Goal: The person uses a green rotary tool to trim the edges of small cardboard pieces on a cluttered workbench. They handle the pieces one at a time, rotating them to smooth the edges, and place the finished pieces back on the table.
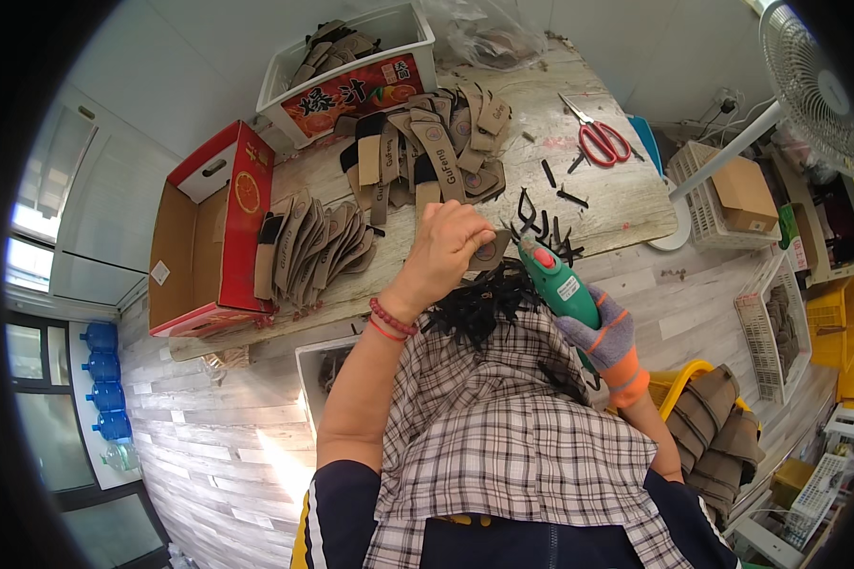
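My left hand (443, 245), bare with a beaded bracelet at the wrist, is closed on a brown fabric strap piece (487, 254) that bears a round emblem. My right hand (605, 343), in a grey and orange glove, is wrapped round green electric scissors (566, 290) with a red button. Their cutting head points up and left, close beside the strap piece; whether it touches is too small to tell. Below both hands, black trimmed scraps (484, 305) lie heaped on a plaid apron (512, 417) over my lap. Beyond my left hand, many similar strap pieces (434, 152) are piled on the table.
The worn table (636, 204) holds red-handled scissors (603, 142), loose black offcuts (571, 198) and a row of strap pieces (313, 251). A red carton (249, 190) and a white bin (422, 33) stand left and behind. A yellow basket (672, 387) sits at my right; a fan (811, 85) stands far right.
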Motion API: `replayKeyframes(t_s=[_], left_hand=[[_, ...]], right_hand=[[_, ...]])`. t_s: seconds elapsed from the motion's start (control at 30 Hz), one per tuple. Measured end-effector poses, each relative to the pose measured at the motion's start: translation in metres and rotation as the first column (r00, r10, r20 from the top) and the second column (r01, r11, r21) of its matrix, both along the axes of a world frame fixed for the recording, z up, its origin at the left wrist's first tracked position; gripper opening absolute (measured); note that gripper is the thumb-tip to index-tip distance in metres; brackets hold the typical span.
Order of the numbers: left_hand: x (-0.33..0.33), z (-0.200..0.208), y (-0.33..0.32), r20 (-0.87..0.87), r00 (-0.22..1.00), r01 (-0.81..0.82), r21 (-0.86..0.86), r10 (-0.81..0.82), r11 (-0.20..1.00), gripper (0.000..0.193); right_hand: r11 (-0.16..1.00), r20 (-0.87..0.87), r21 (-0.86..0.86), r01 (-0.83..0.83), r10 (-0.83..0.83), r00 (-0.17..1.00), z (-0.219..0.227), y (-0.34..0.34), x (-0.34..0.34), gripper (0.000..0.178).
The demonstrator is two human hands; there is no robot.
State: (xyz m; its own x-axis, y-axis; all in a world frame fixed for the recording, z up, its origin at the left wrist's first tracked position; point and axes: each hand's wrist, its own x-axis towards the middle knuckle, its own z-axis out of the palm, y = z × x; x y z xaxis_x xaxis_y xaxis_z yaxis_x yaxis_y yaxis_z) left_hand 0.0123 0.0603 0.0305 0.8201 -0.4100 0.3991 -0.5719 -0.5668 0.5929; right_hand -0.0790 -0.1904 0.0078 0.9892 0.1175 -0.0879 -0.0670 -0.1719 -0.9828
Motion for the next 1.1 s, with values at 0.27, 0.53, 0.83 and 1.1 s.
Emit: replayKeyframes(t_s=[0.27, 0.53, 0.83, 1.1], left_hand=[[0.006, 0.013, 0.004, 0.028, 0.996, 0.08, 0.127, -0.085, 0.989, 0.016], [-0.011, 0.032, 0.059, -0.307, 0.935, -0.227, -0.142, 0.175, 0.964, 0.015], [0.019, 0.005, 0.203, 0.371, 0.553, -0.831, 0.317, 0.746, 0.458, 0.018], [0.116, -0.037, 0.033, 0.182, 0.568, -0.823, 0.136, 0.802, 0.552, 0.025]], right_hand=[[1.0, -0.007, 0.015, -0.02, 0.02, 1.0, 0.002, -0.001, 0.001, 0.045], [0.992, -0.198, 0.116, 0.041, -0.017, 0.98, 0.002, 0.002, -0.002, 0.051], [0.991, -0.104, 0.119, 0.057, -0.044, 0.994, -0.014, -0.001, -0.002, 0.047], [0.99, -0.145, 0.095, 0.107, -0.093, 0.985, -0.003, 0.009, 0.001, 0.045]])
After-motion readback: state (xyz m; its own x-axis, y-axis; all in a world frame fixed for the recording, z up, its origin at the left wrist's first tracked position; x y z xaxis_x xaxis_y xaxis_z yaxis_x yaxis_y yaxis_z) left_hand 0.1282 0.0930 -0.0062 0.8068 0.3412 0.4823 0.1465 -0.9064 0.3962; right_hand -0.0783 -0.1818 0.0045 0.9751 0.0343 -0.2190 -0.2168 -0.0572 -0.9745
